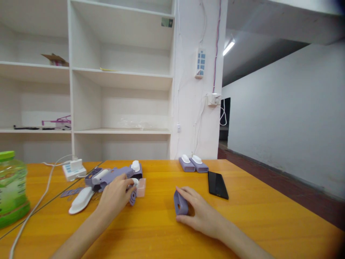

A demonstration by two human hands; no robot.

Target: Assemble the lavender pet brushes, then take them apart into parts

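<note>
desk [151, 233]: wood, glossy from where I stand | hollow casing [183, 207]: smooth matt plastic | smartphone [217, 185]: glossy, glass-like | jar [13, 190]: clear plastic

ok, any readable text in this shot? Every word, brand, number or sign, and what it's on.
None legible.
Green-lidded jar: printed marks on its side, too blurred to read.
Small patch on the shelving: too small to tell whether it carries text.
Black phone: dark face, no text visible.
Purple part in the right hand: no lettering visible.
</note>
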